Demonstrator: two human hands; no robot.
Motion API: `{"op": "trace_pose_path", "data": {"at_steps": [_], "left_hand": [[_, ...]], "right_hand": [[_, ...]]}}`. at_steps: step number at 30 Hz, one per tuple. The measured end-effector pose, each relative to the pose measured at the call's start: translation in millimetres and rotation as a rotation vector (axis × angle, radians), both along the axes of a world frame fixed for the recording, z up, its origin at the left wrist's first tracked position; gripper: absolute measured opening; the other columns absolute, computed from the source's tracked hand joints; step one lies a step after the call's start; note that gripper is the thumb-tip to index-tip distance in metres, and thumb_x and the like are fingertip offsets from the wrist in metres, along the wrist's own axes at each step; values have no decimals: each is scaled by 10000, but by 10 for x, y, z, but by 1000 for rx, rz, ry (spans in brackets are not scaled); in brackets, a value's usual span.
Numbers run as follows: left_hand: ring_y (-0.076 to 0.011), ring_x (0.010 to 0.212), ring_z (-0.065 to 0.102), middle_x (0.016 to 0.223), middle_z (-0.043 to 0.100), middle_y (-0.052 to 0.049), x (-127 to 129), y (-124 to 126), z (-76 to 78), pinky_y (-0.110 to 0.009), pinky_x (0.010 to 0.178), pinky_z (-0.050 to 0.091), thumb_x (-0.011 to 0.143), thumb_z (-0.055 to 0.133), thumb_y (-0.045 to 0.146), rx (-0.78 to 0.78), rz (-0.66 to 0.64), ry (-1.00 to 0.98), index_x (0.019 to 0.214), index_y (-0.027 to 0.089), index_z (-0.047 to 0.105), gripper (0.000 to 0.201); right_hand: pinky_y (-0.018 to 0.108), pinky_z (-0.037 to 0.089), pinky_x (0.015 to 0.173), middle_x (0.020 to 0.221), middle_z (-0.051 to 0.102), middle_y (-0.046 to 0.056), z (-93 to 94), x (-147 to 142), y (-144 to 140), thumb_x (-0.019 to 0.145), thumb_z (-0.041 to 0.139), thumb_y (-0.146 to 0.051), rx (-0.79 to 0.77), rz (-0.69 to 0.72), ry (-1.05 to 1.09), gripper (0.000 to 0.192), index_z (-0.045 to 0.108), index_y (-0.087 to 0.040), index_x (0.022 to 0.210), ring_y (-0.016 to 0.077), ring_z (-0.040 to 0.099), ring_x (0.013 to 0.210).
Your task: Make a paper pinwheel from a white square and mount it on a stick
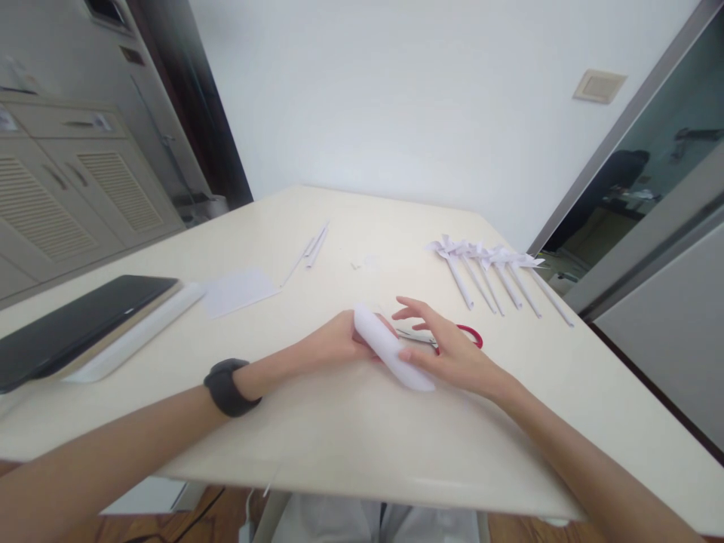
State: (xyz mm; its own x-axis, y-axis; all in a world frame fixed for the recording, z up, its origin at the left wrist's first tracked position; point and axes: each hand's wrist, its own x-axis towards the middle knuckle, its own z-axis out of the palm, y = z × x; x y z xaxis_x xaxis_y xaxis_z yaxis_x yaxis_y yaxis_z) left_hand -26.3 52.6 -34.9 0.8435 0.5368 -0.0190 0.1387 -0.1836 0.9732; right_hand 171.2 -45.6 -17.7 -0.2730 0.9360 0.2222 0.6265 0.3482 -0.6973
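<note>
A sheet of white paper (388, 348), bent into a loose curl, is held above the table near its front. My left hand (344, 336) wraps round its upper left end, with the fingers partly hidden behind it. Fingers spread apart, my right hand (448, 345) hovers at the other side, its thumb touching the sheet's surface. Just behind the paper and under the right hand lie scissors with red handles (473, 333), their blades pointing left. Several white paper pinwheels (459, 280) on rolled paper sticks lie in a row farther back on the right.
Flat white paper (240, 292) lies at the left, with slim rolled paper pieces (317, 247) behind it. Small paper scraps (356, 265) rest mid-table. A black flat device (84, 320) lies on the far left beside a long white object (139, 332). A wall (362, 113) stands behind the table (317, 430).
</note>
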Motion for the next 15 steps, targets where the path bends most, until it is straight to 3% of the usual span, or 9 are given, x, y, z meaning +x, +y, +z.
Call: {"op": "trace_pose_path", "data": {"at_steps": [3,8,13,15], "left_hand": [[-233,845,649,861,701,-23,11,-36,9,-287,717,500,668,701,208,55,19,17,903,168,670,240],[-244,899,644,932,704,-33,9,-83,28,-311,768,493,691,655,179,105,44,35,932,168,653,242],[-225,833,679,846,729,-32,6,-180,95,-311,748,504,747,594,178,90,9,65,906,165,662,173],[-220,845,689,861,736,-30,12,-210,119,-309,765,508,748,593,172,78,-1,69,952,171,648,211]], "right_hand": [[383,408,993,1207,553,24,-10,-38,-4,789,651,-406,-90,21,61,645,329,-307,1340,186,517,1126],[381,490,833,1226,507,64,-40,-120,-41,649,754,-456,-210,-27,85,802,345,-291,1318,226,560,1025],[338,469,785,1086,581,26,-71,-138,-10,785,619,-296,-182,-86,123,417,452,-272,1167,191,574,954],[321,463,766,1041,608,6,-82,-124,18,801,579,-243,-182,-87,141,350,465,-275,1130,178,585,918]]}}
